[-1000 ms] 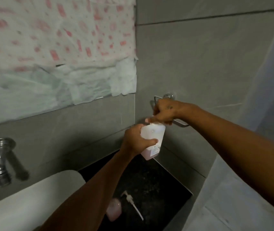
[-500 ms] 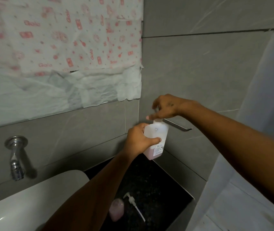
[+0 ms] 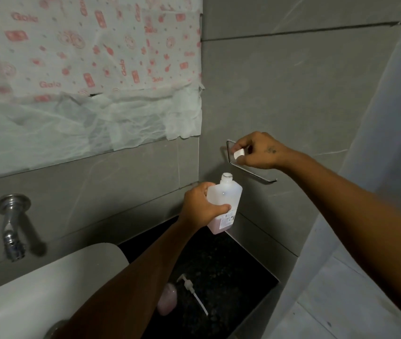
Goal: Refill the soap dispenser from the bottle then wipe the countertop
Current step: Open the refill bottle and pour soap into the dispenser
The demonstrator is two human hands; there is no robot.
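My left hand (image 3: 200, 206) grips a translucent refill bottle (image 3: 223, 201) upright above the dark countertop (image 3: 231, 270); a little pink soap sits in its bottom and its neck is uncapped. My right hand (image 3: 258, 151) is raised above and right of the bottle, pinching the small white cap (image 3: 239, 153). Down on the countertop stands a small pink soap dispenser (image 3: 167, 302), partly hidden by my left forearm. Its white pump head with tube (image 3: 192, 291) lies beside it.
A white basin (image 3: 35, 285) sits at lower left with a chrome tap (image 3: 11, 228) on the wall above. A chrome wall rail (image 3: 250, 171) juts out behind my right hand. Printed paper (image 3: 84, 69) covers the wall. A pale curtain (image 3: 370, 167) hangs at right.
My right hand has lifted off the bottle's neck with the cap, moving up and right. The bottle's mouth is now uncovered. The left hand keeps holding the bottle.
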